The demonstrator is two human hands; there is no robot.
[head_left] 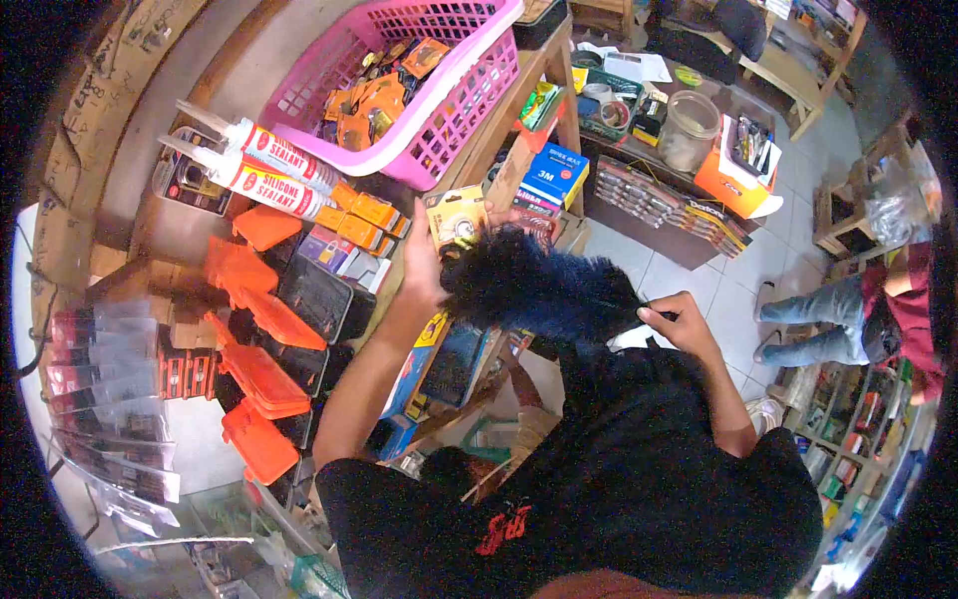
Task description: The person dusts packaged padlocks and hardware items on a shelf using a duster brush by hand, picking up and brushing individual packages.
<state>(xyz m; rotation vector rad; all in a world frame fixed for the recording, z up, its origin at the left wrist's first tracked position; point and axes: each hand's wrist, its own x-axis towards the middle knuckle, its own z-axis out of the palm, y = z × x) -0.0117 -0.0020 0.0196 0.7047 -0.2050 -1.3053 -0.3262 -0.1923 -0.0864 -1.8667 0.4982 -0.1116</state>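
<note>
My left hand (424,265) is closed around a small yellow blister pack (457,218), held upright beside the pink basket. A round metallic item shows in the pack's middle. My right hand (681,324) pinches the end of a dark blue-black feather duster (549,283). The duster's fluffy head reaches across to the left hand, touching or just overlapping the lower edge of the pack; I cannot tell which. Part of the left fingers is hidden behind the pack and the duster.
A pink basket (429,130) holds orange packets. Left of it lie silicone sealant tubes (269,185) and orange-lidded boxes (264,369). Beyond stand a blue 3M box (554,172) and a clear jar (690,130). Another person in jeans (818,324) stands at the right.
</note>
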